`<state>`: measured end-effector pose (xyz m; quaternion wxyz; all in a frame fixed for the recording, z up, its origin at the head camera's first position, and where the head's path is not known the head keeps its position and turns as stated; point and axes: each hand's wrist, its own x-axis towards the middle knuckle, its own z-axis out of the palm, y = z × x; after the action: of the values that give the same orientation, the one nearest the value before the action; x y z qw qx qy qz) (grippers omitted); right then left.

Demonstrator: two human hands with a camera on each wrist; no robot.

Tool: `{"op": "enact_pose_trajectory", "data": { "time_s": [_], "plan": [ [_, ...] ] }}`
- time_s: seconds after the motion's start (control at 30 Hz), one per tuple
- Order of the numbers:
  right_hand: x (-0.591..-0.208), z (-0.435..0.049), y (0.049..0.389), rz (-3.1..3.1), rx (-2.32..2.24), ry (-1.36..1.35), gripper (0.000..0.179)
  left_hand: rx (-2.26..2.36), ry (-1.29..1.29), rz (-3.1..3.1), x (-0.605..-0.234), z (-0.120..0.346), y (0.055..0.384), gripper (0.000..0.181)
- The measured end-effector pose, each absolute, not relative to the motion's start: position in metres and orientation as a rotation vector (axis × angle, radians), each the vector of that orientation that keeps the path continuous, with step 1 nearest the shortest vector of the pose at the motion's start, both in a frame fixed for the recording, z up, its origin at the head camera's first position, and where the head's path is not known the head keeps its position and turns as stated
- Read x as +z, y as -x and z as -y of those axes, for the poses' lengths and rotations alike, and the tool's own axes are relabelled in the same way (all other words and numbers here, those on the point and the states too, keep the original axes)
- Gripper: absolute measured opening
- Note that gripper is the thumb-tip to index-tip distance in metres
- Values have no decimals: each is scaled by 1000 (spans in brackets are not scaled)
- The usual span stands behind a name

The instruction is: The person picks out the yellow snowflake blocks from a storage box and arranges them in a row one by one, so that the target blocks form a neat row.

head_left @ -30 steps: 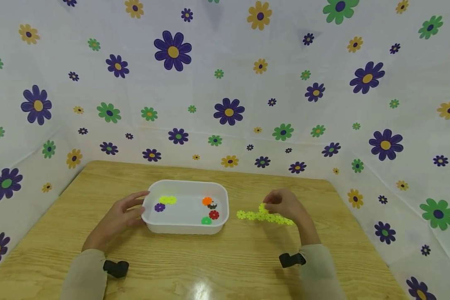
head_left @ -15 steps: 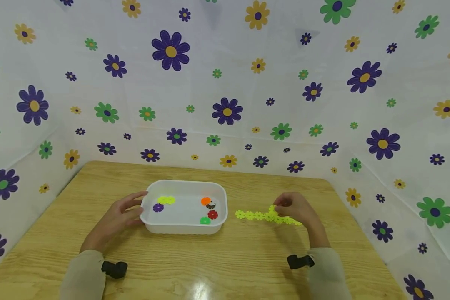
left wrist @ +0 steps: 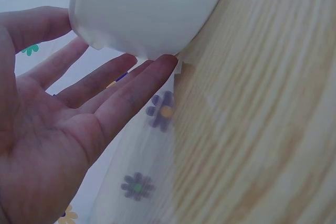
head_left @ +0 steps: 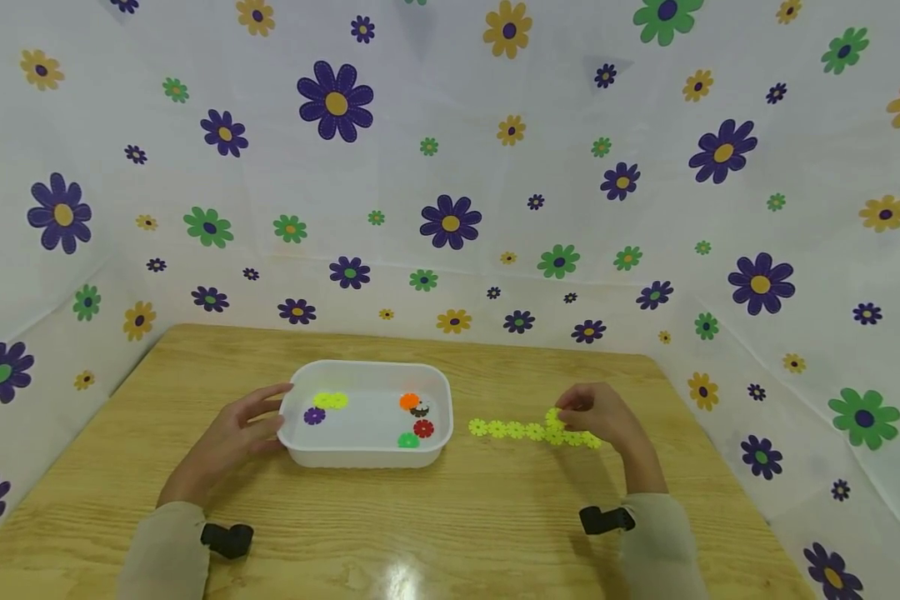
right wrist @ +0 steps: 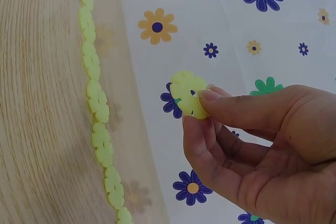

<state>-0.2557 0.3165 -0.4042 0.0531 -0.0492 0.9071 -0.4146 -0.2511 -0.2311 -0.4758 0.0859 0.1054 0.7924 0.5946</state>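
My left hand (head_left: 228,442) rests straight fingertips against the left end of a white plastic tub (head_left: 367,458). In the left wrist view, the thumb meets the outer wall of the tub (left wrist: 142,19) and the other fingers touch lower down. To the right of the tub, my right hand (head_left: 603,419) pinches a yellow snowflake disc (right wrist: 185,90) between thumb and fingers. This disc is held above a row of similar yellow discs (head_left: 515,431) laid edge to edge on the table. Part of the row's right end lies behind the right hand in the head view.
Inside the tub lie two yellow discs (head_left: 330,401), a purple disc (head_left: 314,416), an orange disc (head_left: 408,402), a dark brown disc (head_left: 419,410), a red disc (head_left: 423,428) and a green disc (head_left: 408,440). A flower-printed white sheet (head_left: 390,175) surrounds the wooden table (head_left: 360,525).
My right hand has moved a little to the right along the row, still pinching the yellow disc. The left hand stays at the tub. The head view has shifted slightly.
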Motion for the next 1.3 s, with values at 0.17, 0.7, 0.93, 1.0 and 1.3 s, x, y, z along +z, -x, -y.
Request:
{"op": "enact_pose_trajectory", "data": {
  "time_s": [0.17, 0.7, 0.93, 1.0, 1.3],
  "plan": [
    [-405, -323, 256, -2754, -1266, 135, 18, 1767, -320, -2368, -476, 231, 252, 63],
    [-401, -342, 252, -2749, -1288, 44, 20, 1769, -300, -2375, -478, 231, 254, 63],
    [-404, -350, 251, -2747, -1278, -15, 20, 1768, -286, -2370, -478, 231, 254, 63],
    [-405, -352, 251, -2752, -1269, -26, 21, 1770, -288, -2370, -479, 231, 254, 63],
    [-405, -364, 250, -2765, -1238, -90, 23, 1794, -317, -2355, -479, 232, 254, 63]
  ]
}}
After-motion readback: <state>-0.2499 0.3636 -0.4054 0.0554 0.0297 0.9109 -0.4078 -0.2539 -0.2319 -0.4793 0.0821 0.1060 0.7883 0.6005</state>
